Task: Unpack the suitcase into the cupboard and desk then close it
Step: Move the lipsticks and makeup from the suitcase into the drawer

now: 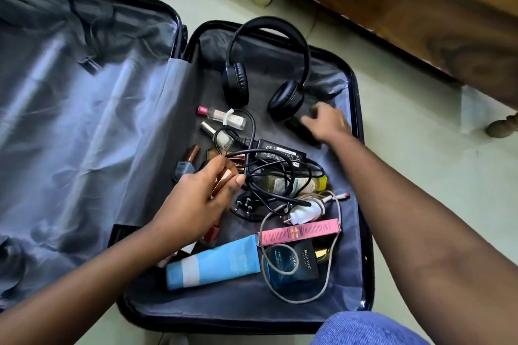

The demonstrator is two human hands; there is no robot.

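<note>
Black headphones [263, 70] lie at the far end of the open suitcase [361, 176], just beyond the right hand [328, 122], whose fingers reach onto a small black case [301, 127]; whether they grip it I cannot tell. The left hand [196, 202] pinches rose-gold tubes [224, 176] beside the tangled laptop charger [280, 152], nearer it.

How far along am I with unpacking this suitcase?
Done: the lid half looks emptied. In hand: left hand holds rose-gold tubes by the charger cables; right hand reaches a small black item. Left: headphones, bottles, blue tube, boxes, then closing the suitcase.
</note>
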